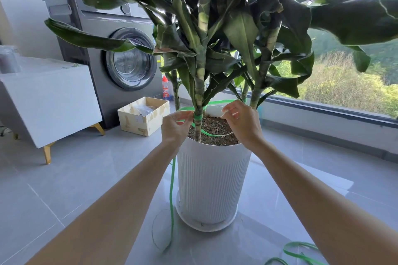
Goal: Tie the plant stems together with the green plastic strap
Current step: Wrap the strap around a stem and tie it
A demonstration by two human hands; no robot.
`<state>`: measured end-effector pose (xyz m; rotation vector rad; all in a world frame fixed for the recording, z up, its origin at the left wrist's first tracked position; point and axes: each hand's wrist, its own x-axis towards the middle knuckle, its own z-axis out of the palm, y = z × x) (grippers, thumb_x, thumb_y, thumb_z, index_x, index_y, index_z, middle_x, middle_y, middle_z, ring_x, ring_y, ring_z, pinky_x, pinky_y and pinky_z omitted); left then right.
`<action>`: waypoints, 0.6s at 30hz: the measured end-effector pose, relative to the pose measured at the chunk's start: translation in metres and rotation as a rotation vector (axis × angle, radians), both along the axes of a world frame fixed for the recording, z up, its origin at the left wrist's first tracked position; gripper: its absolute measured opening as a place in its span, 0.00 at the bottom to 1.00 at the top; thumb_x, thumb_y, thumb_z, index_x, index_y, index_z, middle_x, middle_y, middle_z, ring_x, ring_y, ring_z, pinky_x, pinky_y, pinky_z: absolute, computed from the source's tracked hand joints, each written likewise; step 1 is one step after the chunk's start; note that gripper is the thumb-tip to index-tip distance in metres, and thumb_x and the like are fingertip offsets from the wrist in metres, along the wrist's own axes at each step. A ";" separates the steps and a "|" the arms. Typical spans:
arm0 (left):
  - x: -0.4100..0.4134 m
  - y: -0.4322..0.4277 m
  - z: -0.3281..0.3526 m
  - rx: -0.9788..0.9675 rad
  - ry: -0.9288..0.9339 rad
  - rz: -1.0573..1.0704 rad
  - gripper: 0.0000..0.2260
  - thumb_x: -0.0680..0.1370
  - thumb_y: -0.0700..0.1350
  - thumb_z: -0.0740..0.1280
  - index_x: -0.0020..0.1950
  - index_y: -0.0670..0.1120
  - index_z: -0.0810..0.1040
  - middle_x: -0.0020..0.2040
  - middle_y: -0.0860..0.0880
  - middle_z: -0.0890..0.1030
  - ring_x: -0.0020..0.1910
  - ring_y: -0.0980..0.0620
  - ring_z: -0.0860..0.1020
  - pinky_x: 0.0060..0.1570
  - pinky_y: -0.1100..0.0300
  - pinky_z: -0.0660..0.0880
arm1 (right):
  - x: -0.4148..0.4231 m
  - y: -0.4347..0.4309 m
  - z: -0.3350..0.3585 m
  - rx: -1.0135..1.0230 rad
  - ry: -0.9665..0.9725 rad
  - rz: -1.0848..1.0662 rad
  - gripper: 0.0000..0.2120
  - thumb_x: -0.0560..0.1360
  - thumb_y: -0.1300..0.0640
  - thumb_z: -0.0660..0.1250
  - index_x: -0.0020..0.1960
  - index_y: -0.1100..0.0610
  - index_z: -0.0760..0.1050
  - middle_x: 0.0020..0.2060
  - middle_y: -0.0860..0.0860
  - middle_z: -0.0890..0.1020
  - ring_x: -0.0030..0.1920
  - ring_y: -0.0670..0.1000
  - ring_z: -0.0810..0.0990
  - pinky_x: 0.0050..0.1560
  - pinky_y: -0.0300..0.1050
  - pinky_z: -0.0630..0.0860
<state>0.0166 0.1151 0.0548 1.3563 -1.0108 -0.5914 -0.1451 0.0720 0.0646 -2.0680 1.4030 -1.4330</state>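
Note:
A tall leafy plant with several stems point(199, 92) grows from a white ribbed pot point(212, 180) filled with soil. A green plastic strap point(198, 117) is wrapped round the front stem just above the soil, and more of it loops behind the stems and across the soil. My left hand point(175, 127) pinches the strap just left of the front stem; a long tail hangs from it down to the floor. My right hand point(242, 122) is over the pot's right rim with its fingers curled, pinching the strap where it comes round the back.
A grey washing machine point(120, 54) stands behind on the left, a white cabinet point(49, 101) with gold legs nearer. An open cardboard box point(144, 115) and a bottle point(166, 89) sit on the grey tiled floor. A window ledge point(323, 112) runs on the right. Loose strap point(299, 254) lies on the floor.

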 end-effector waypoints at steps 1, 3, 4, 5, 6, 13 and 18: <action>0.000 -0.001 0.000 -0.005 -0.003 -0.013 0.10 0.74 0.43 0.71 0.54 0.43 0.82 0.52 0.49 0.83 0.45 0.54 0.77 0.43 0.66 0.73 | -0.001 0.000 0.000 0.008 -0.013 -0.004 0.06 0.75 0.58 0.66 0.49 0.57 0.81 0.40 0.49 0.83 0.37 0.45 0.79 0.37 0.36 0.73; -0.001 0.001 0.002 -0.004 0.002 -0.066 0.10 0.76 0.41 0.69 0.56 0.42 0.82 0.51 0.49 0.82 0.42 0.59 0.76 0.40 0.72 0.70 | -0.002 -0.001 0.000 0.026 -0.035 -0.004 0.07 0.76 0.57 0.64 0.49 0.57 0.81 0.39 0.50 0.84 0.38 0.47 0.81 0.40 0.41 0.77; -0.002 0.002 0.003 0.009 0.005 -0.099 0.11 0.77 0.41 0.67 0.58 0.42 0.81 0.50 0.50 0.81 0.42 0.60 0.75 0.40 0.72 0.69 | -0.002 -0.001 0.000 0.032 -0.035 -0.003 0.08 0.76 0.57 0.64 0.49 0.57 0.81 0.39 0.50 0.84 0.39 0.48 0.82 0.42 0.42 0.78; -0.002 0.003 0.005 0.034 0.002 -0.131 0.11 0.78 0.41 0.65 0.59 0.42 0.80 0.51 0.50 0.81 0.45 0.59 0.75 0.43 0.71 0.68 | -0.003 -0.001 -0.001 0.037 -0.028 -0.003 0.08 0.76 0.57 0.64 0.49 0.57 0.81 0.39 0.50 0.84 0.39 0.48 0.82 0.42 0.43 0.78; -0.002 0.003 0.006 0.059 -0.001 -0.164 0.11 0.79 0.41 0.64 0.60 0.42 0.79 0.52 0.51 0.80 0.49 0.58 0.74 0.48 0.69 0.67 | -0.003 -0.002 -0.002 0.040 -0.020 -0.002 0.07 0.76 0.57 0.64 0.48 0.56 0.81 0.38 0.50 0.84 0.39 0.48 0.82 0.42 0.43 0.78; -0.001 -0.003 0.009 0.156 -0.149 -0.283 0.13 0.83 0.42 0.55 0.61 0.49 0.76 0.58 0.49 0.77 0.54 0.53 0.71 0.56 0.60 0.64 | -0.002 -0.002 -0.002 0.046 0.024 0.002 0.06 0.76 0.59 0.64 0.48 0.55 0.80 0.39 0.48 0.83 0.39 0.45 0.80 0.41 0.40 0.75; -0.005 -0.008 0.010 0.205 -0.317 -0.238 0.18 0.80 0.39 0.50 0.52 0.55 0.77 0.62 0.45 0.71 0.65 0.43 0.62 0.67 0.48 0.55 | 0.010 -0.002 0.002 0.080 0.081 0.082 0.08 0.76 0.59 0.65 0.51 0.54 0.81 0.43 0.44 0.80 0.36 0.38 0.75 0.37 0.28 0.68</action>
